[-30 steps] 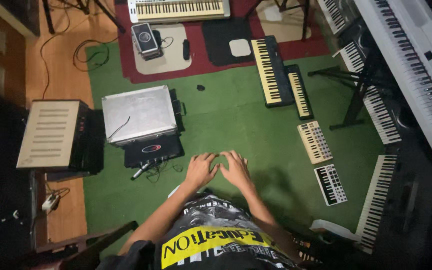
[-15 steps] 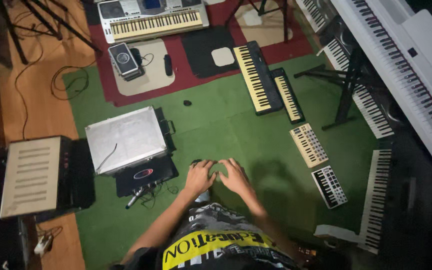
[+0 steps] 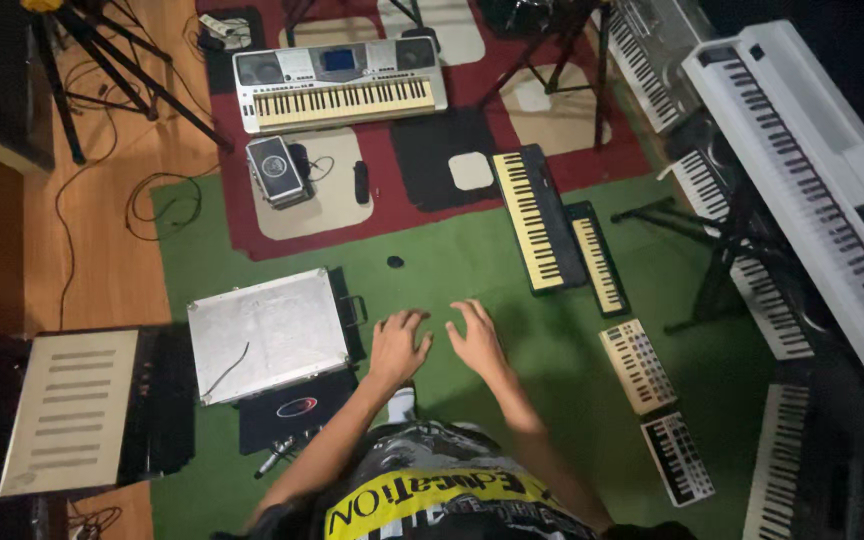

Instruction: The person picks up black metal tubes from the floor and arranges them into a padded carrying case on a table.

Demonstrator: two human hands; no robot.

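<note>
seemingly empty, left hand (image 3: 397, 345) and right hand (image 3: 476, 338) hover over green carpet (image 3: 472, 270).

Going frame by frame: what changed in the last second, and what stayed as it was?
The view tilted up, so the silver keyboard on the red rug now shows whole. The left hand and right hand, close together before, have spread slightly apart, fingers open, holding nothing. The silver case, black keyboard and small controllers lie where they were on the green carpet.
</note>
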